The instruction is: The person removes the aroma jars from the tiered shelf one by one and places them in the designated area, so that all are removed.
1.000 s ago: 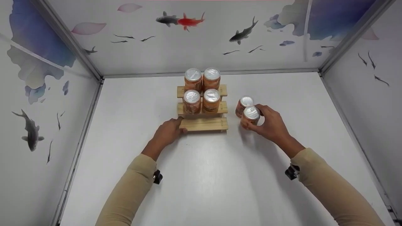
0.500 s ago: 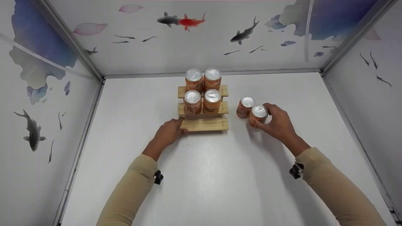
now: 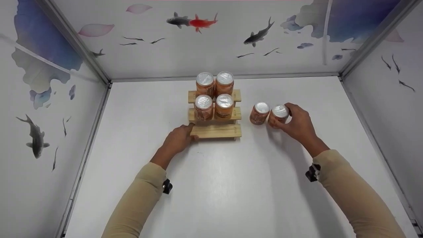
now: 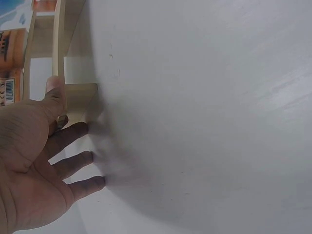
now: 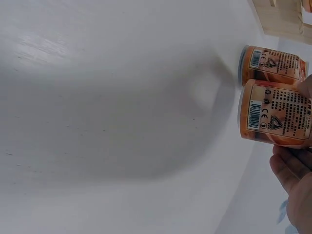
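Note:
A three-step wooden rack (image 3: pixel 216 131) stands on the white table, its lowest step bare. My left hand (image 3: pixel 178 138) pinches the left end of that step. In the left wrist view the thumb (image 4: pixel 54 90) lies on the board's edge, and the other fingers spread below it. On the right, my right hand (image 3: pixel 299 124) grips an orange can (image 3: pixel 277 115) with a silver lid, thumb and fingers on either side of it. Just left of it stands another orange can (image 3: pixel 259 114). Both cans show barcode labels in the right wrist view. Whether the gripped can touches the table is unclear.
Two orange cans (image 3: pixel 205 84) stand on the rack's top step, and two more cans (image 3: pixel 203 108) on its middle step. White panels with painted fish (image 3: pixel 259 33) enclose the table at the back and sides.
My right hand has moved the gripped can right and slightly back, from in front of the other loose can to its right side. My left hand stays on the rack.

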A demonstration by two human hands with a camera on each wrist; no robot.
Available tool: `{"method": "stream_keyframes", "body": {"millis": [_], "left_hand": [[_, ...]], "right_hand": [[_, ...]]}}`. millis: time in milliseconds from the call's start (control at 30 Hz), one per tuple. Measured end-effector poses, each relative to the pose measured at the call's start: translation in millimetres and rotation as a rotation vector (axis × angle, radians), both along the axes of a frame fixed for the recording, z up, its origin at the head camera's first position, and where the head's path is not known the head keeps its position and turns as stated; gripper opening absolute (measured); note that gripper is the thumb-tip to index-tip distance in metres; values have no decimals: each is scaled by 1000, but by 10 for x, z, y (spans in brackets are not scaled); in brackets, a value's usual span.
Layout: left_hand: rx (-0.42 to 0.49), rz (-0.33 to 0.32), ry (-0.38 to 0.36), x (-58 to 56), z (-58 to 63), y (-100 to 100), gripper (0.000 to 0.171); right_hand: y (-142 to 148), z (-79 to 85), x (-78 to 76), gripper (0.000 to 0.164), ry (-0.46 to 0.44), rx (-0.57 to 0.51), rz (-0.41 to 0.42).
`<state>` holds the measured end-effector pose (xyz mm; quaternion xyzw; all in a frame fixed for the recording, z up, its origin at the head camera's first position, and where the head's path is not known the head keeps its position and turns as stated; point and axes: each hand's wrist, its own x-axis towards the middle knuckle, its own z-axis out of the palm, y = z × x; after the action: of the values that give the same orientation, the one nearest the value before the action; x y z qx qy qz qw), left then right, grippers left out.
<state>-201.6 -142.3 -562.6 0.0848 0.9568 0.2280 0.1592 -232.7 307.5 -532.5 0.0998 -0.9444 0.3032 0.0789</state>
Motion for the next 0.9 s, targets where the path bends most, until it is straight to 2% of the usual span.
{"method": "stream_keyframes", "body": {"millis": [333, 533, 900], "left_hand": [[16, 5, -3, 9, -24, -9, 59], [11, -16, 33, 9, -39, -18, 66], [13, -25, 42, 3, -27, -22, 62]], "right_hand": [[-9, -20, -114, 61, -69, -39, -29], [3, -74, -159, 55, -79, -54, -29], [-8, -104, -221, 51, -98, -85, -10]]}}
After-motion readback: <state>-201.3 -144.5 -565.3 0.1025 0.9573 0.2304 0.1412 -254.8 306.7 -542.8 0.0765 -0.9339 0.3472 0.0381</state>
